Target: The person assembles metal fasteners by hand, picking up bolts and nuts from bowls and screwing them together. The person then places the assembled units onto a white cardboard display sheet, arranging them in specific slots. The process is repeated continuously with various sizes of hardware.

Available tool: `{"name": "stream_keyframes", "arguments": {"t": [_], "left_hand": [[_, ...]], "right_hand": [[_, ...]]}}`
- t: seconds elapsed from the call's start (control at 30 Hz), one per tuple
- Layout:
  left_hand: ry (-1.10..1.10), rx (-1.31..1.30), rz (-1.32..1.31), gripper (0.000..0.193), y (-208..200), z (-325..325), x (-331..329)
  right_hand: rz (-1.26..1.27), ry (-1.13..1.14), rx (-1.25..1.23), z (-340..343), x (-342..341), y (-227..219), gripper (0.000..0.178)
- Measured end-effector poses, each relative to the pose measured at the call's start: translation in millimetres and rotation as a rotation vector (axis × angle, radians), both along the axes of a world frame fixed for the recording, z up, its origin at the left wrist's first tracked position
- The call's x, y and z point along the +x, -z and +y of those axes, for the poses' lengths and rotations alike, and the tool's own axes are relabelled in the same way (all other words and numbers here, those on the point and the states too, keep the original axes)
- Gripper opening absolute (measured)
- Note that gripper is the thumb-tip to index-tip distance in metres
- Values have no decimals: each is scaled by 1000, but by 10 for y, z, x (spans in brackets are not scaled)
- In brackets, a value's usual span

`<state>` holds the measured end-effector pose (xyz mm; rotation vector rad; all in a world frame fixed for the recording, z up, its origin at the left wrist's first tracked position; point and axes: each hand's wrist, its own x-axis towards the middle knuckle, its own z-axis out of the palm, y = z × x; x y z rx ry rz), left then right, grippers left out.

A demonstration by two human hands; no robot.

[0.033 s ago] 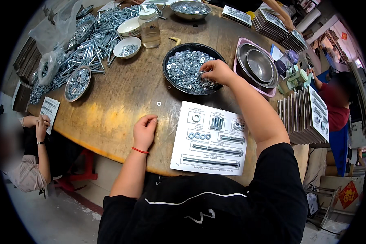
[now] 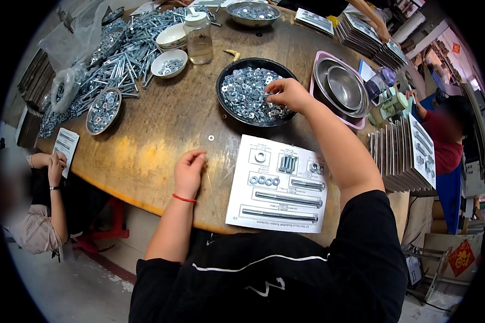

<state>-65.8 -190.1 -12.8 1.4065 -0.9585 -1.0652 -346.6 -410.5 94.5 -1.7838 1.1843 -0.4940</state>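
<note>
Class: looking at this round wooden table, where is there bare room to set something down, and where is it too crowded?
Bare wood lies between the white card, the black bowl of washers and the flat dish, with only one loose washer there. The left hand rests on its near edge. The far left is crowded with bolts; the right is filled by steel bowls and stacked cards.

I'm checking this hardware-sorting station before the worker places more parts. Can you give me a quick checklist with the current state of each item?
1. Right hand reaches the round black pan of silver washers: ok.
2. Washer pinched between its fingertips: cannot tell.
3. White printed layout card lies flat on the round wooden table: ok.
4. Card slots filled: washers, short bolts and long bolts show; whether all are filled, cannot tell.
5. Left hand rests on the table beside the card: ok.
6. One stray washer lies loose on the table outside the pan: not ok.
</note>
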Motion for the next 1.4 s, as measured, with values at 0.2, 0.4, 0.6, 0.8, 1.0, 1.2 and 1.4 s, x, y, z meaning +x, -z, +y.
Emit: {"name": "stream_keyframes", "arguments": {"t": [0.2, 0.4, 0.6, 0.8, 1.0, 1.2, 1.4], "left_hand": [[22, -23, 1161, 34, -1167, -95, -279], [-35, 178, 1576, 28, -1253, 79, -652], [100, 142, 1728, 23, -1204, 416, -680], [245, 117, 1708, 25, -1271, 605, -750], [208, 210, 1558, 35, -1495, 778, -769], [253, 195, 1589, 38, -1469, 914, -863], [324, 175, 1510, 43, -1461, 1055, -908]], "right_hand": [[-158, -237, 25, 727, 591, -752, 22], [91, -647, -316, 1650, 987, -959, 36], [44, -529, -176, 1997, 868, -1043, 39], [78, -400, -325, 2304, 783, -1000, 35], [-83, -329, -596, 2708, 630, -1006, 25], [-68, -400, -787, 2980, 580, -842, 29], [-60, -354, -718, 3024, 581, -893, 32]]}}
